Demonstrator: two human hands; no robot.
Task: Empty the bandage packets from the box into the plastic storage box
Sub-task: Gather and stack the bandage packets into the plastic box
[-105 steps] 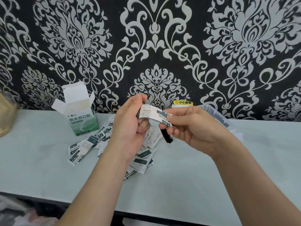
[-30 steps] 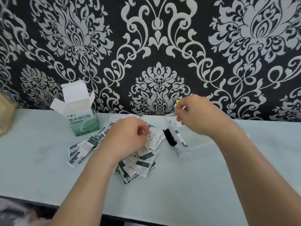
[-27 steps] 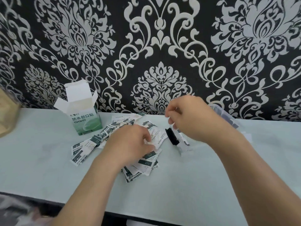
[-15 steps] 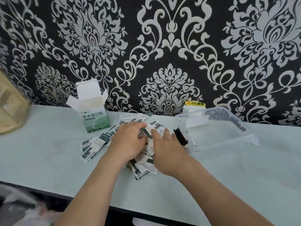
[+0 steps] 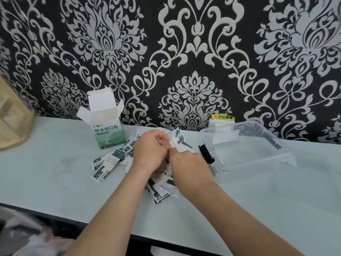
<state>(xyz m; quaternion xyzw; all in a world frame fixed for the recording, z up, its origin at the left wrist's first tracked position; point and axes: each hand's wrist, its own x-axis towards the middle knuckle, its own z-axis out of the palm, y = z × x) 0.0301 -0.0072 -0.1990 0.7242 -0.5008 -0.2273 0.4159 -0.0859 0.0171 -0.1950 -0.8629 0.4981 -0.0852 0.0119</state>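
Both hands have come down together onto the heap of bandage packets (image 5: 162, 187) since a second ago, when the right one was raised by the storage box. Now the left hand (image 5: 150, 153) curls closed around several packets at the far side of the heap, and the right hand (image 5: 188, 169) lies knuckles up just beside it, touching it, fingers tucked under so that whether it grips anything cannot be told. Packets are strewn loose on the pale desk (image 5: 55, 172), some fanned out to the left of the hands (image 5: 106, 166), most under and near them. Left of the heap, by the far wall, stands the green and white cardboard box (image 5: 108, 133), upright with its top flaps open. Right of the hands sits the clear plastic storage box (image 5: 249, 145), open, with a black latch on its near-left end; its inside looks bare of packets. Wide open desk lies to the near right and near left, up to the dark front edge. A wooden object (image 5: 13, 122) sits at the far left edge.
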